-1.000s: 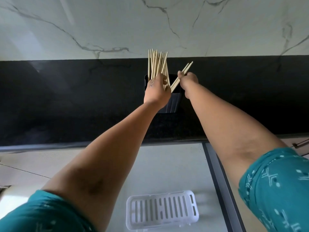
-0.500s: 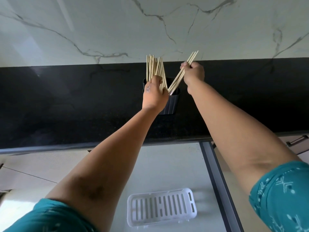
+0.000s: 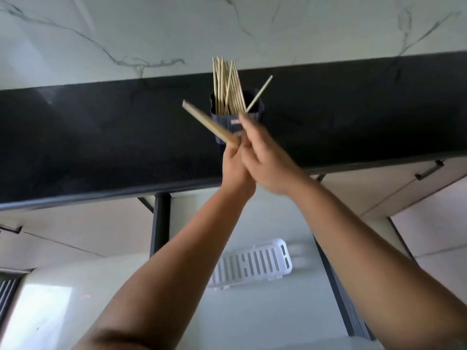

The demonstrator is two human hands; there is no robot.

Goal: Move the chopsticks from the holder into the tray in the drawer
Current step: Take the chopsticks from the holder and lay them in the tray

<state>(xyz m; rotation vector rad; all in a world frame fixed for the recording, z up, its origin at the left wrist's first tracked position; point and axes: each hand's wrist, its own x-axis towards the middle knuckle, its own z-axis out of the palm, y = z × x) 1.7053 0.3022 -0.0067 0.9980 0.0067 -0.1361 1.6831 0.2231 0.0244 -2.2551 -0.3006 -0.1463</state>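
The left hand (image 3: 233, 170) was closed around the near ends of a small bundle of chopsticks (image 3: 207, 122); from that grip the bundle ran up and to the left, long axis on a slant, free ends out over the dark counter (image 3: 101, 137). Pressed against it on its right side, the right hand (image 3: 262, 157) reached forward with fingers (image 3: 249, 127) extended toward the dark holder (image 3: 236, 114); whether they pinched a stick could not be told, the frame being blurred there. Just beyond both grips, the holder kept most of the remaining sticks (image 3: 226, 87) standing nearly upright, with one loose stick (image 3: 259, 94) leaning off up and to the right of the right fingertips. The white slotted tray (image 3: 255, 263) lay well below and nearer the person than either grip, down in the open drawer (image 3: 278, 311), between the two forearms, its long axis running left to right. Judging by this, the carried bundle would need bringing back down toward the body and turning level to match the tray's length, and the left hand, already loaded, seemed the one to do it
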